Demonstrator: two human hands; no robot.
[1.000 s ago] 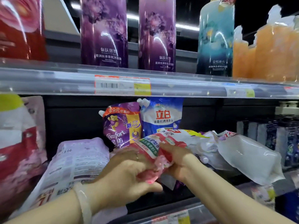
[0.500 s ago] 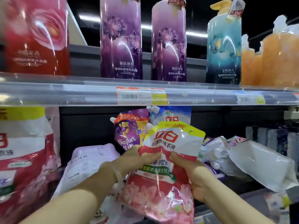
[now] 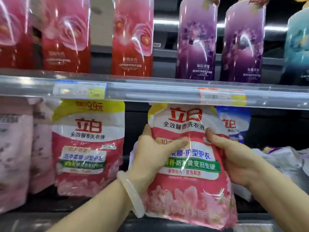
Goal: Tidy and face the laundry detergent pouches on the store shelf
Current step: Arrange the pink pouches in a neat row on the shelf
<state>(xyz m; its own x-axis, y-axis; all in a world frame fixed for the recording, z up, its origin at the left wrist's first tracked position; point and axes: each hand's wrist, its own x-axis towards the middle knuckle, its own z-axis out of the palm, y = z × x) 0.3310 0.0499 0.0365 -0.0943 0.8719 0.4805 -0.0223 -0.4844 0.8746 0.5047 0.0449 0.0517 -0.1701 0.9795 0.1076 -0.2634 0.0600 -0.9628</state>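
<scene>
A red and pink detergent pouch with a yellow top stands upright, its front facing me, held between both hands. My left hand grips its left side, the thumb across the front. My right hand grips its right side. An identical pouch stands upright on the shelf to the left. Behind the held pouch, a blue and white pouch shows on the right. White pouches lie flat at the far right.
Pale pink pouches stand at the far left. The shelf rail with price tags runs just above the pouch tops. Above it stand red bottles, purple bottles and a teal one. A dark gap separates the two red pouches.
The pouch went from lying bunched in my hands to upright and lifted, label facing out. The view has shifted left, bringing the matching pouch and red bottles into sight.
</scene>
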